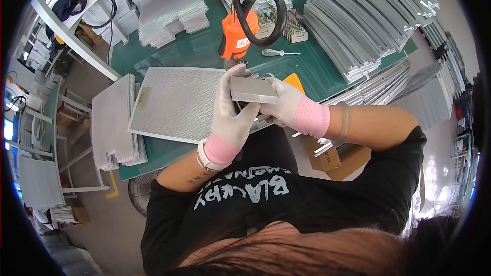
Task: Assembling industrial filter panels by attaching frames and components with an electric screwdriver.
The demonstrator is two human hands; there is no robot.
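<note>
We hold the grey rectangular metal block [252,90] between our gloved left hand [225,110] and right hand [287,101], its long axis running left to right. Both hide part of its underside; beyond, the orange power screwdriver's [238,36] tip is hard to make out.

The grey metal block [251,88], flat-topped and roughly rectangular, is held slightly tilted, just on the near side of the orange power tool [237,37]; its mostly covered underside seems darker.
</note>
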